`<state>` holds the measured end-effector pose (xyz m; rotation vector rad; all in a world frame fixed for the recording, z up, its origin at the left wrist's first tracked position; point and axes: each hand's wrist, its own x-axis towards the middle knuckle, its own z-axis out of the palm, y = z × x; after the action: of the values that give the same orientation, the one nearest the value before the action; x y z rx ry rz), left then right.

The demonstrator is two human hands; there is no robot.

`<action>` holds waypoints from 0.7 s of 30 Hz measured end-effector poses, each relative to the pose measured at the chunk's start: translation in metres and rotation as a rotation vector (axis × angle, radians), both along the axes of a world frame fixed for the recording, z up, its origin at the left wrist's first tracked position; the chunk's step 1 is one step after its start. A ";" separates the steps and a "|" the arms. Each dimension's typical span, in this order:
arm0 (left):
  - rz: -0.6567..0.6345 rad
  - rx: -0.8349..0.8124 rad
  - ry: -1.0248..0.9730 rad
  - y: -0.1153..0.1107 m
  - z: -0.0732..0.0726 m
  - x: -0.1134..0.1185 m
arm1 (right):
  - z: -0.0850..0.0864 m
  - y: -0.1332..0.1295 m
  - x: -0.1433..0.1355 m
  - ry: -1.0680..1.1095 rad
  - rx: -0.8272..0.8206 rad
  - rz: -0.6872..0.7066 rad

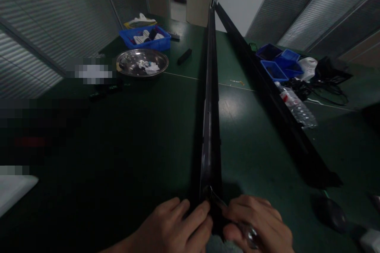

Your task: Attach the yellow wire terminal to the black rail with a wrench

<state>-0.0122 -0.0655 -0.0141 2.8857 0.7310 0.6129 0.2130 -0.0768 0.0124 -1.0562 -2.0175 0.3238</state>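
A long black trim strip runs away from me down the middle of the green table, with its near end between my hands. My left hand is closed against the left side of that end, its fingertips pressed on the strip. On the other side, my right hand grips a slim hand tool with a shiny, rounded handle end. The tool's thin bent tip touches the strip just ahead of my left fingertips. Its exact kind is hidden by my fingers.
Another long black strip lies to the right. Beyond it are blue bins, a plastic bottle, and black cables. A computer mouse sits near right. At back left are a metal bowl and a blue basket.
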 end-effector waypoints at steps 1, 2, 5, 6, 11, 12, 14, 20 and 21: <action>-0.005 -0.005 0.003 0.000 0.001 0.000 | 0.001 0.000 0.001 -0.001 -0.009 0.005; -0.010 -0.013 0.006 0.000 0.001 -0.001 | 0.002 0.001 0.001 -0.001 -0.019 0.013; -0.016 -0.012 0.000 -0.001 0.001 -0.001 | 0.003 0.003 0.003 0.020 -0.062 0.030; -0.005 -0.012 -0.010 -0.001 0.000 -0.001 | 0.003 0.004 0.004 0.030 -0.081 0.037; -0.002 -0.037 -0.012 0.000 -0.001 0.000 | 0.001 0.006 0.007 0.054 -0.127 0.059; -0.009 -0.035 -0.015 0.001 -0.001 0.000 | 0.001 0.006 0.008 0.057 -0.133 0.059; -0.002 -0.021 -0.022 0.001 -0.001 0.000 | 0.000 0.006 0.008 0.063 -0.145 0.059; 0.018 -0.003 -0.051 0.001 0.000 0.001 | 0.001 0.002 0.012 0.147 -0.101 0.009; 0.025 0.001 -0.061 0.001 -0.001 0.001 | 0.001 0.000 0.012 0.162 -0.101 -0.001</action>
<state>-0.0112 -0.0644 -0.0148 2.8493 0.7600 0.7008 0.2253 -0.0763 0.0134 -1.0575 -1.8721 0.4996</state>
